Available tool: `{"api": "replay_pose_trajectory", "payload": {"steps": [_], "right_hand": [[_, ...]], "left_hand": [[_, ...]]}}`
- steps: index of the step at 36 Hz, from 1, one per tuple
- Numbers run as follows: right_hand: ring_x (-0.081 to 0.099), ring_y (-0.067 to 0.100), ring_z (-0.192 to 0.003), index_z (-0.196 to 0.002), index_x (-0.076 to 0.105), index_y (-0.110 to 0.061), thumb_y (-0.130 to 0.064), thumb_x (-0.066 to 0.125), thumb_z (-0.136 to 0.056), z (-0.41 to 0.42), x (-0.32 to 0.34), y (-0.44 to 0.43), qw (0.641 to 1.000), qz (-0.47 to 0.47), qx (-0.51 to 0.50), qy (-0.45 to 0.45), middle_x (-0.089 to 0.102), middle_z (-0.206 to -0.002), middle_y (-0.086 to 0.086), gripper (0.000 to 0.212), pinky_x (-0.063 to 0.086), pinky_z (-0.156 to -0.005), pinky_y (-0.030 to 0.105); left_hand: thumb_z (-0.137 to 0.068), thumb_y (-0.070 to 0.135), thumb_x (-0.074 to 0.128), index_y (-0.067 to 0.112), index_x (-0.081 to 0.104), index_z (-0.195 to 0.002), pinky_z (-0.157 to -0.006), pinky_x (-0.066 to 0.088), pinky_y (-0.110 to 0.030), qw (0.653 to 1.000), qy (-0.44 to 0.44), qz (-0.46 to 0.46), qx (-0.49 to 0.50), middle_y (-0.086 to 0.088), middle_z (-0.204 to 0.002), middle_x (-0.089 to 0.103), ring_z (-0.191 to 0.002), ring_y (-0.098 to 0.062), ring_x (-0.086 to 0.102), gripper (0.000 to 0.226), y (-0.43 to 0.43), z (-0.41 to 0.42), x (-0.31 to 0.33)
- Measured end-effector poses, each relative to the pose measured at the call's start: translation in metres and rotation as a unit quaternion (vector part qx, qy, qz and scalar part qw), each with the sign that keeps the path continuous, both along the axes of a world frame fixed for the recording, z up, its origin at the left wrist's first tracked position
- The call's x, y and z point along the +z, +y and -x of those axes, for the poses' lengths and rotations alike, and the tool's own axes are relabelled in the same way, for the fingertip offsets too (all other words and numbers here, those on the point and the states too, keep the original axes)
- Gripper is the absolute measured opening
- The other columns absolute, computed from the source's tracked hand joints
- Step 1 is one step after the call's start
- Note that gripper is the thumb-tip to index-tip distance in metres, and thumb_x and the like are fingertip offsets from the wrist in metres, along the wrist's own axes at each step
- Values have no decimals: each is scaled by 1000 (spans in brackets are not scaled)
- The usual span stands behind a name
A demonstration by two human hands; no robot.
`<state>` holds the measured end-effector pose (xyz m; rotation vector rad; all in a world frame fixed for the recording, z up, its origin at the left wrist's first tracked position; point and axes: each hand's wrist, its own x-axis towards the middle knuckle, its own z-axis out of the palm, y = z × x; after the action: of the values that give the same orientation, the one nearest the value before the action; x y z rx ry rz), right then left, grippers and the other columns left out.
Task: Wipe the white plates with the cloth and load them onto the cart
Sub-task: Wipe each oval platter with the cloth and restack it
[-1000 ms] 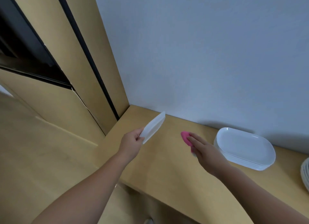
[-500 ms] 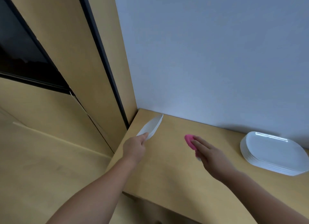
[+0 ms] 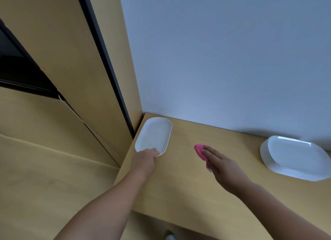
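A white oblong plate point(image 3: 154, 135) lies flat in the far left corner of the wooden counter point(image 3: 188, 186). My left hand point(image 3: 144, 160) grips its near rim with the fingertips. My right hand point(image 3: 222, 166) hovers over the middle of the counter, fingers stretched, holding a pink cloth point(image 3: 200, 151) under them. A stack of several white plates point(image 3: 295, 157) stands at the right by the wall. No cart is in view.
A tall wooden cabinet panel point(image 3: 100, 78) with a black strip borders the counter on the left. A pale wall point(image 3: 223, 60) runs behind it. The wooden floor point(image 3: 44, 177) lies lower left.
My left hand has carried the tilted plate to the left corner and laid it flat on the counter. The view has shifted left, so the plate stack sits further right.
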<state>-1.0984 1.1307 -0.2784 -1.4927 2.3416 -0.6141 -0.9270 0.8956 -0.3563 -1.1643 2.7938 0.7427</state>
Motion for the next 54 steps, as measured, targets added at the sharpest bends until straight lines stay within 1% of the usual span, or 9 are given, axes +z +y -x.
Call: {"api": "replay_pose_trajectory", "payload": {"steps": [10, 14, 17, 20, 34, 39, 42, 51, 54], "right_hand": [[43, 17, -134, -144, 43, -20, -14, 48, -100, 4, -1, 3, 1000, -29, 0, -1, 31, -149, -17, 45, 25, -101, 13], [49, 19, -130, -142, 46, -16, -10, 51, -98, 7, 0, 12, 1000, -6, 2, 2, 29, -141, -24, 44, 31, -98, 15], [46, 18, -132, -142, 46, -17, -10, 51, -98, 12, 3, 26, 1000, 3, -2, 3, 29, -142, -24, 45, 32, -100, 18], [48, 16, -129, -140, 48, -17, -7, 52, -97, 20, 7, 48, 999, 21, -27, -4, 31, -141, -24, 45, 32, -98, 14], [50, 11, -127, -144, 44, -22, -2, 49, -97, 83, 9, 215, 982, 71, -170, -32, 38, -150, -13, 52, 48, -97, 32], [39, 6, -136, -144, 43, -23, 0, 49, -96, 106, 3, 270, 977, 96, -188, -32, 38, -150, -14, 54, 49, -97, 37], [37, 7, -138, -144, 43, -21, 2, 49, -95, 121, -1, 292, 976, 102, -187, -35, 38, -150, -11, 55, 47, -101, 37], [34, 3, -139, -146, 40, -27, -1, 52, -95, 150, -13, 317, 982, 99, -159, -16, 37, -151, -13, 58, 41, -107, 31], [37, 5, -138, -145, 38, -27, 1, 54, -94, 153, -17, 321, 982, 109, -152, -12, 39, -150, -10, 61, 40, -108, 27]], "left_hand": [[-83, -7, 39, 28, 62, -129, -94, 41, -28, 999, -28, 13, 15, 4, -136, 57, -124, -21, 51, 62, 4, 1, -11], [-78, -10, 39, 14, 67, -111, -76, 35, -25, 999, -27, 35, 2, -1, -120, 61, -113, -24, 53, 49, 11, 7, -4], [-83, -6, 43, 10, 67, -109, -82, 44, -28, 999, 7, 44, -22, -1, -109, 62, -110, -22, 56, 40, 23, 21, 7], [-90, 0, 44, 14, 65, -123, -91, 46, -30, 997, 49, 30, -49, 3, -121, 62, -117, -19, 54, 41, 42, 43, 18], [-95, 16, 47, 19, 64, -125, -88, 49, -31, 980, 79, -13, -184, -2, -123, 65, -111, -24, 60, 35, 195, 190, 38], [-94, 19, 45, 7, 58, -92, -67, 45, -39, 983, 55, -48, -167, -11, -85, 64, -79, -31, 58, 17, 240, 240, 41], [-99, 29, 43, 13, 45, -80, -59, 36, -34, 988, 16, -41, -149, -7, -80, 59, -71, -26, 50, 25, 259, 264, 41], [-99, 33, 47, 5, 54, -109, -67, 38, -32, 996, -18, -60, -62, -11, -102, 63, -92, -30, 59, 31, 281, 306, 33], [-98, 27, 51, 3, 52, -112, -65, 38, -31, 997, -7, -80, -20, -12, -104, 62, -86, -28, 57, 28, 285, 314, 33]]}}
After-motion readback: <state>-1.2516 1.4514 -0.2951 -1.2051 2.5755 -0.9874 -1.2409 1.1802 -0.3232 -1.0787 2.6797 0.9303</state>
